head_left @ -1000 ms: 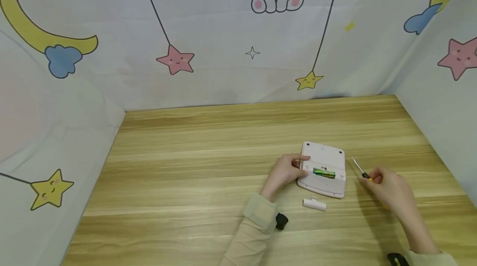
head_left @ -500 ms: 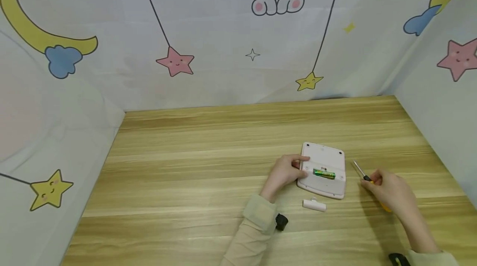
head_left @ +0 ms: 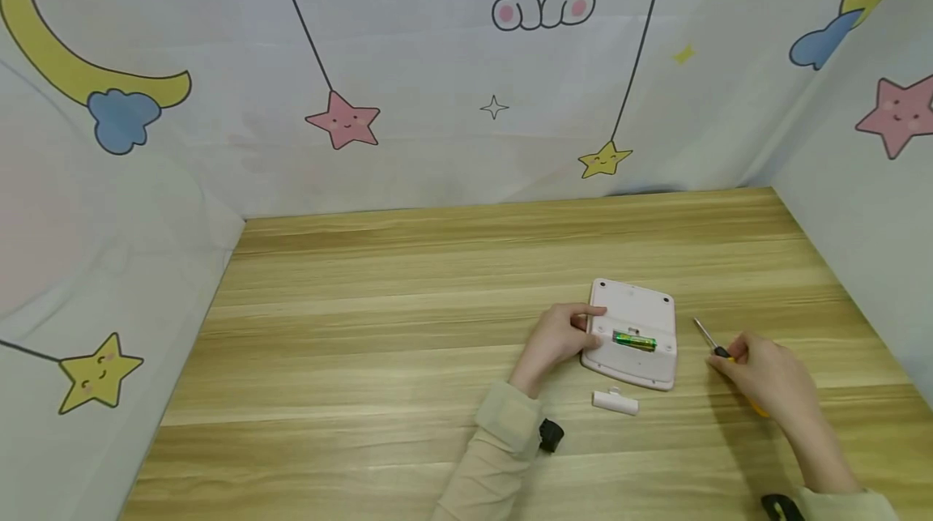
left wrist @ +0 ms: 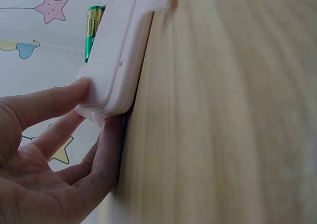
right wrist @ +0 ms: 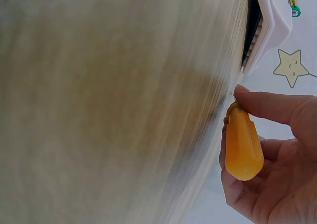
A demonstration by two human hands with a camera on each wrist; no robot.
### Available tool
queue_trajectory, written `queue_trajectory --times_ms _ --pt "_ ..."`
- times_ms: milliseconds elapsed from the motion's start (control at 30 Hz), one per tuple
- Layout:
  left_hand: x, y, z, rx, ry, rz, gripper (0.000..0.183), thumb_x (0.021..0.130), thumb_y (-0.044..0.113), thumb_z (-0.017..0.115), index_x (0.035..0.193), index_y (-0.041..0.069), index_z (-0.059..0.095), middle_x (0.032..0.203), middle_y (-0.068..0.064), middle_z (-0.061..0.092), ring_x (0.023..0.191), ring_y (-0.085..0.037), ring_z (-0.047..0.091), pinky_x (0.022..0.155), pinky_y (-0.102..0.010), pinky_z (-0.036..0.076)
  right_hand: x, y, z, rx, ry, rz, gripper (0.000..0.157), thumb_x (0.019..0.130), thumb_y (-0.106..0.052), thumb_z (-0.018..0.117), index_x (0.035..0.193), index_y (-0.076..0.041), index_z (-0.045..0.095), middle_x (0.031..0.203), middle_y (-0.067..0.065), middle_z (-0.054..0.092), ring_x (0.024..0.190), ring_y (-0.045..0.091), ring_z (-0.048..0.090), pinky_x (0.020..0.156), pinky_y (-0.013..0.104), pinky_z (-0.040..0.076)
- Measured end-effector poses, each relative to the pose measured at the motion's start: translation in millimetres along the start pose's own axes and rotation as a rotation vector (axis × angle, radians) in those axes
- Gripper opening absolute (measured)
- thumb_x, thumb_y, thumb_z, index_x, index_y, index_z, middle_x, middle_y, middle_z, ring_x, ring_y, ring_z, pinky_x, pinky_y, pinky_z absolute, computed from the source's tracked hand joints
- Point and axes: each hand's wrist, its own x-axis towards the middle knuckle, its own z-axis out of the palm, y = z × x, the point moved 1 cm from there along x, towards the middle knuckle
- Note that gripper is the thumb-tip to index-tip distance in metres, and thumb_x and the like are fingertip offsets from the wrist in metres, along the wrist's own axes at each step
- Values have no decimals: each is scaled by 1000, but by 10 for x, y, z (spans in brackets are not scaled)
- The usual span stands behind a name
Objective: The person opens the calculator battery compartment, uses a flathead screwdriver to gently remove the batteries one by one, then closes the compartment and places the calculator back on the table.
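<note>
A pale pink calculator [head_left: 632, 306] lies face down on the wooden table, its battery slot uncovered. In that slot sits a green and gold battery [head_left: 635, 341]. My left hand [head_left: 557, 341] grips the calculator's left edge, thumb on its back and fingers at the side, as the left wrist view shows. To the right, my right hand [head_left: 768, 371] pinches a screwdriver [right wrist: 243, 147] with a yellow-orange handle near its black collar. The metal shaft points up and left, its tip a short way from the calculator's right edge. A small pink battery cover [head_left: 615, 402] lies just below the calculator.
The wooden table [head_left: 364, 326] stretches far to the left and behind the calculator. White cloth walls [head_left: 437, 59] with printed stars and moons close it in at the back and both sides. A black wrist camera mount [head_left: 551, 434] sits at the left cuff.
My right hand has shifted slightly right and toward me with the screwdriver, so its tip is farther from the calculator. My left hand, the calculator and the cover stay in place.
</note>
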Motion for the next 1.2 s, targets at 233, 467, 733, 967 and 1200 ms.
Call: queue_trajectory --times_ms 233,467,733,967,1200 --pt "1 -1 -5 -4 -3 -5 41 76 1 75 114 14 72 74 2 53 64 -7 45 53 -17 38 13 19 -1 -11 -22 12 40 89 -34 65 93 6 61 76 11 63 66 22 57 54 32 40" --pt "0 -15 -1 -18 -3 -12 40 77 0 74 114 14 72 75 1 54 65 -8 45 54 -17 38 25 33 6 -3 -70 41 40 88 -33 66 94 6 60 77 12 63 67 21 56 54 30 39" --pt "-4 -14 7 -35 -4 -29 40 77 1 75 114 15 72 74 1 52 64 -8 44 53 -18 37 21 31 8 2 -94 51 42 89 -35 65 95 6 59 78 12 63 67 21 56 55 30 38" --pt "-8 -11 6 -42 -5 -26 40 77 0 74 114 14 72 74 1 53 63 -8 44 53 -18 37 13 44 10 10 -100 42 43 90 -36 64 97 6 58 78 11 62 67 21 54 54 29 37" --pt "-13 -7 5 -41 -3 -23 40 76 -1 74 114 15 72 74 1 53 63 -8 44 53 -18 37 12 69 12 11 -105 39 46 88 -39 65 97 5 58 80 12 62 68 21 55 55 29 37"
